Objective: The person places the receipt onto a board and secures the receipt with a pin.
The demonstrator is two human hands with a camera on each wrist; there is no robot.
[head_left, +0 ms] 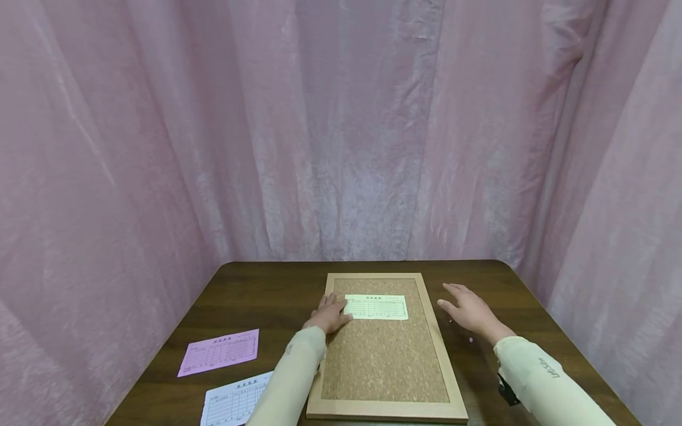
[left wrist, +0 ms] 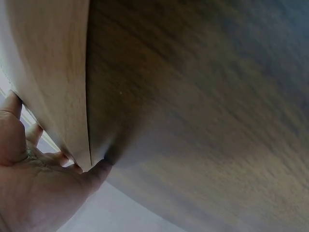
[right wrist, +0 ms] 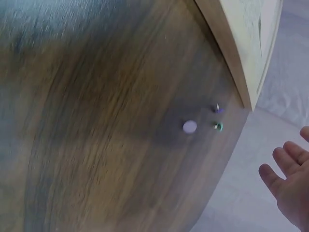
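Observation:
A cork board (head_left: pixel 386 367) with a pale wooden frame lies on the dark table. On its upper part is a light green printed slip (head_left: pixel 375 307). My left hand (head_left: pixel 327 316) rests on the board's left edge, fingers spread, thumb by the slip's left side. In the left wrist view, some fingers touch the frame (left wrist: pixel 53 72) and one fingertip reaches the tabletop beside it. My right hand (head_left: pixel 471 313) hovers to the right of the board, holding nothing, its fingers loosely extended. Under it on the table lie a lilac pushpin (right wrist: pixel 189 126), a green pushpin (right wrist: pixel 219 126) and a purple pushpin (right wrist: pixel 218 108).
A pink-purple printed slip (head_left: pixel 219 352) lies on the table's left side. Nearer me is a white-blue printed slip (head_left: pixel 231 402), partly hidden by my left sleeve. Pink curtains (head_left: pixel 367 130) hang behind and beside the wooden table (head_left: pixel 261 302).

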